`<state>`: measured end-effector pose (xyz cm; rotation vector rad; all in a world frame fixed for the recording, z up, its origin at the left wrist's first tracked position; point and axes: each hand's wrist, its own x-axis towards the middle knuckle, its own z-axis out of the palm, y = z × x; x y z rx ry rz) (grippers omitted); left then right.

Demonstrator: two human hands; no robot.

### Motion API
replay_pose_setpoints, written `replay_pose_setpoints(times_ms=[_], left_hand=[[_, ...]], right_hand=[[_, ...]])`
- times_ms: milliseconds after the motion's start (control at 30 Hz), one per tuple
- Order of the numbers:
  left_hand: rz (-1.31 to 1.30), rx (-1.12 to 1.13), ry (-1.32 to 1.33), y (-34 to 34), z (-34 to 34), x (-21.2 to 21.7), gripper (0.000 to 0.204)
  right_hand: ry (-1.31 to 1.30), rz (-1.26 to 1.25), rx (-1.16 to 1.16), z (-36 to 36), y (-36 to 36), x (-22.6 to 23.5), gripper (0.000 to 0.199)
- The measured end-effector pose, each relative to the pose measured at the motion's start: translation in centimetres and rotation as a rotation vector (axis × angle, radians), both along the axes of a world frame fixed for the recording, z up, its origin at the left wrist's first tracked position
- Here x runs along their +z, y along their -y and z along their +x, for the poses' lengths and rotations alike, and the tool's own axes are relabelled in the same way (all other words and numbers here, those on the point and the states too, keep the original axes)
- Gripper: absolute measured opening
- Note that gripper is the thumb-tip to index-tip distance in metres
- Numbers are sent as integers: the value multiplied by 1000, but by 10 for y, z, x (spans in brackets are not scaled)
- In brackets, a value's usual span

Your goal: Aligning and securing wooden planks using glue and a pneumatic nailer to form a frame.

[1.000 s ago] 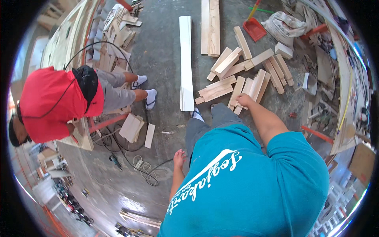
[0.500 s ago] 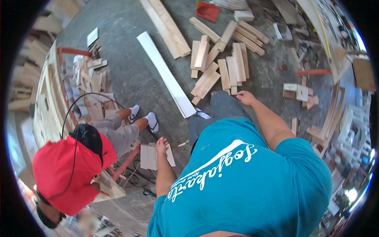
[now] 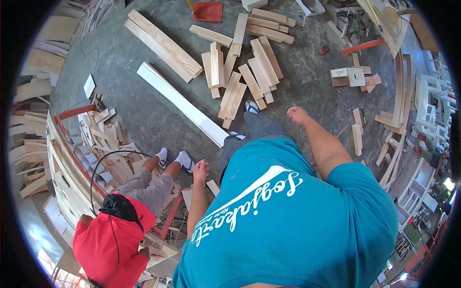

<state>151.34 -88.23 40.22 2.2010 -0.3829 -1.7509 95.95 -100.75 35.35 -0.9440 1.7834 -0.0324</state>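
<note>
My left hand [image 3: 200, 173] hangs at my left side, fingers loosely bent and apart, holding nothing. On my right, the other hand [image 3: 298, 115] is held over the floor, also empty, its fingers slightly curled. Ahead of me lie several short pale wood boards [image 3: 233, 98] in loose piles; my right hand is nearest to these but apart from them. A long white board [image 3: 177, 101] runs from near my feet toward the far left. Beyond it rests a pair of long natural wood planks [image 3: 163, 45].
A person in a red shirt [image 3: 108, 245] sits at my left, feet extended, beside a heap of wood offcuts [image 3: 108, 132]. A black cable [image 3: 92, 180] arcs there. Far ahead is a red dustpan [image 3: 208, 12]. A small wooden box [image 3: 346, 77] and planks [image 3: 357, 132] lie right.
My view has shifted and turned, so the boards appear farther left. One foot now shows ahead, near the short boards. Both hands stay empty.
</note>
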Motion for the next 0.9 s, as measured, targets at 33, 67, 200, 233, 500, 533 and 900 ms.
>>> replay_pose_setpoints(times_ms=[33, 67, 200, 233, 500, 533, 900], left_hand=[[14, -15, -3, 5, -3, 1, 31], [14, -12, 4, 11, -6, 2, 31], [32, -14, 58, 33, -5, 7, 36], [23, -18, 74, 38, -6, 7, 40], [-135, -23, 120, 78, -51, 31, 37], [-129, -55, 115, 76, -56, 33, 37], [135, -300, 121, 59, -55, 26, 39]], right_hand=[[7, 1, -3, -3, 5, 2, 29], [9, 2, -61, -5, 12, 5, 28], [42, 57, -189, -11, 41, 17, 28], [53, 59, -173, -14, 48, 15, 28], [103, 24, -132, -48, 99, -6, 31], [107, 31, -150, -48, 103, -6, 33], [162, 5, -426, -60, 56, -6, 33]])
